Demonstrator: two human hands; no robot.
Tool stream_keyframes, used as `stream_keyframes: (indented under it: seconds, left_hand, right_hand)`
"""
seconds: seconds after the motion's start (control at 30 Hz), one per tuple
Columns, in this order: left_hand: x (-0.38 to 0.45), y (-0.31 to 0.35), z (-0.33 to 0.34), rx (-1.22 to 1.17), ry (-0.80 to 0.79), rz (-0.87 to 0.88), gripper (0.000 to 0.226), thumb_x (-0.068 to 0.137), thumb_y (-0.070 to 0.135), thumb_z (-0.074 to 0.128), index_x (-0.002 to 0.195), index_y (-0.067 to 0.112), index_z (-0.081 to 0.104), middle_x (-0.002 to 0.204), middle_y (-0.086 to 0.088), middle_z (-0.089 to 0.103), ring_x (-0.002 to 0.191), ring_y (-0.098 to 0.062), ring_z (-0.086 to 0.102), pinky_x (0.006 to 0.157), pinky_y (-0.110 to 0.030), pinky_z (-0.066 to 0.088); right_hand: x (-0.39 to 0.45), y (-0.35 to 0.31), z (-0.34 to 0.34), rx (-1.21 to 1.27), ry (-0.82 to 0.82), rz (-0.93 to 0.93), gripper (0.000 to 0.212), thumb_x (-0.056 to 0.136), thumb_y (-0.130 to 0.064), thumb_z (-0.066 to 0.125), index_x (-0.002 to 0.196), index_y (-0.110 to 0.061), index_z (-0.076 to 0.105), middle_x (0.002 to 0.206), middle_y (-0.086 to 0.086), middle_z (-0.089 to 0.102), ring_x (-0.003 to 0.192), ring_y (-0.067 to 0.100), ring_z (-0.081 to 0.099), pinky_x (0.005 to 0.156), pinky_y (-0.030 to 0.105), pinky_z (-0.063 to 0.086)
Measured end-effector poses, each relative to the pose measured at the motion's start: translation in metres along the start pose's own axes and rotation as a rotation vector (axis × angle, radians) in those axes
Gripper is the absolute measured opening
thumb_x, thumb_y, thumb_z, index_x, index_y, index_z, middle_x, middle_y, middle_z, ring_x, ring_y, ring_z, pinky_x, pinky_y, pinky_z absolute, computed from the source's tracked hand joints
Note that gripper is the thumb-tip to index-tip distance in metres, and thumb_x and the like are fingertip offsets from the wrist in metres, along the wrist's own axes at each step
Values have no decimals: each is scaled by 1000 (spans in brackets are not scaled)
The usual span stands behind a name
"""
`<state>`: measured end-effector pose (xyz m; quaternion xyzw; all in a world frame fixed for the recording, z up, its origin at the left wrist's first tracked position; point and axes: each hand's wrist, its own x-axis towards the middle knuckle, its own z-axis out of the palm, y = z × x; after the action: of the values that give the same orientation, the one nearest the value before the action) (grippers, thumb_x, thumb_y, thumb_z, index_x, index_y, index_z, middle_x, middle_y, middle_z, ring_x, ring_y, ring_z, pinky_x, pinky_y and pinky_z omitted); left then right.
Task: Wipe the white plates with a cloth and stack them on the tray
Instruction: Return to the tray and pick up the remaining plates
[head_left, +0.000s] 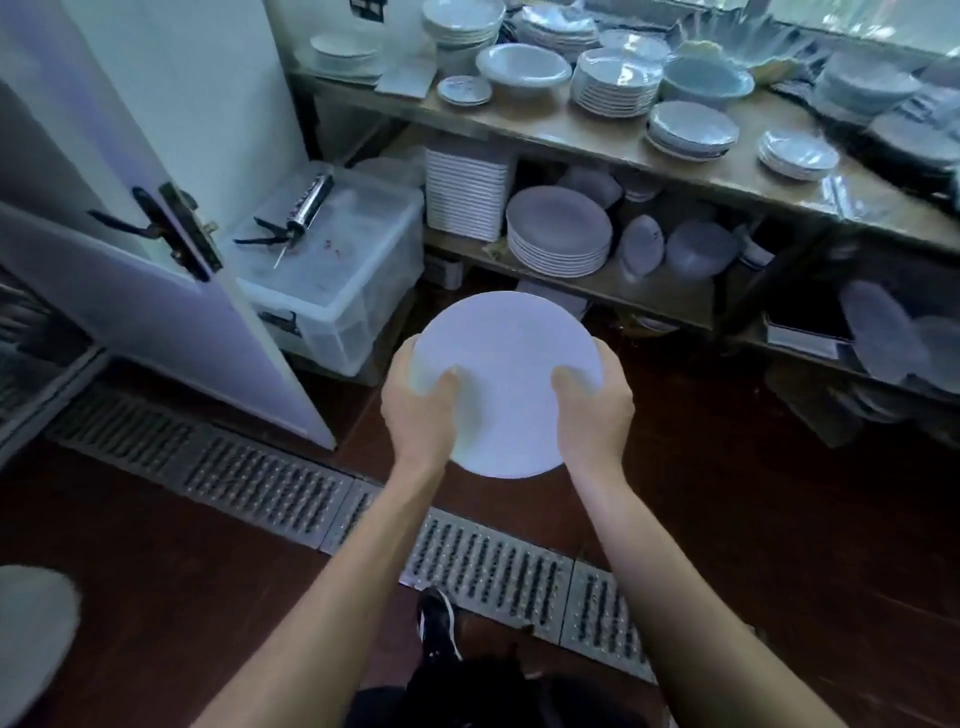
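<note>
There is a single view, taken from the person's head and angled forward and steeply down, so both forearms run up from the bottom edge toward the middle of the frame. The left hand (422, 410) and right hand (592, 410) sit near the centre with a white plate (506, 364) between them, close to the lens. The wide angle bends straight edges near the borders. Directly below lie the dark floor (156, 597), a metal drain grate (270, 488) crossing it and one shoe (439, 621). Farther off, toward the top, stands the shelf (587, 137) loaded with dishes, and at left a white door (130, 291).
</note>
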<state>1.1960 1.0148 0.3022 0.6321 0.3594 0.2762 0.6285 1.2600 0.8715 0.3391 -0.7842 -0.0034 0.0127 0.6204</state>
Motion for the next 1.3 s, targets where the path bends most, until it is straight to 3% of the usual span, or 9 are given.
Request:
stream_keyframes:
  seconds: [0.1,0.17,0.27,0.43,0.53,0.67,0.93,1.1,1.3]
  left_hand:
    - [32,12,31,1,-78,24,46,88,16,67,130,33,61,115,19,68,107,-2,63,89,-35,54]
    - [47,19,52,34,-128,48,43,86,16,66,122,39,61,107,28,68,101,7,62,81,-26,51]
    - [63,25,83,53,-185,68,41,86,17,68,120,38,62,104,29,67,97,8,63,74,-16,49]
    - [92,25,152,93,-270,128,39,83,13,69,117,30,65,103,17,70,96,-5,67,81,-37,59]
    - [111,28,201,110,-280,142,41,79,12,69,117,27,67,103,9,72,95,-12,68,84,-44,59]
    - [134,41,278,132,-306,153,45,76,17,67,121,23,67,107,3,73,99,-20,69,87,-51,57]
    - [159,62,412,124,-322,136,50,79,15,68,129,19,64,114,0,72,104,-19,68,93,-48,56]
    - [171,66,479,112,-397,125,48,81,17,68,128,20,64,113,2,72,103,-16,68,91,-46,58]
    - [195,59,561,126,-464,82,49,84,17,69,132,25,61,108,16,69,94,3,66,85,-37,60]
  right_hand:
    - [35,-3,1,-2,76,3,40,80,-16,56,96,-53,61,91,-24,67,83,0,62,68,33,56]
    - [54,-3,-3,0,130,-1,40,81,-16,57,95,-53,61,92,-24,68,85,1,64,69,30,56]
    - [83,1,-10,-4,194,-28,36,82,-16,59,99,-48,61,94,-24,68,87,1,65,68,26,55]
    - [142,20,-27,8,318,-15,36,82,-12,65,105,-40,62,91,-25,68,86,0,65,69,16,50]
    - [189,31,-41,36,356,19,35,81,-11,67,112,-27,66,94,-15,70,87,6,66,77,28,54]
    - [260,37,-67,63,411,24,38,81,-11,68,115,-25,67,95,-14,70,88,6,66,80,30,55]
    - [380,36,-129,76,447,30,39,81,-10,68,118,-23,67,96,-15,70,88,-3,64,80,21,52]
    - [429,41,-161,75,496,51,39,82,-12,66,119,-24,66,97,-14,70,90,-1,65,80,23,54]
    - [494,58,-191,44,538,96,36,83,-13,65,115,-28,66,97,-17,70,91,-2,65,78,26,56]
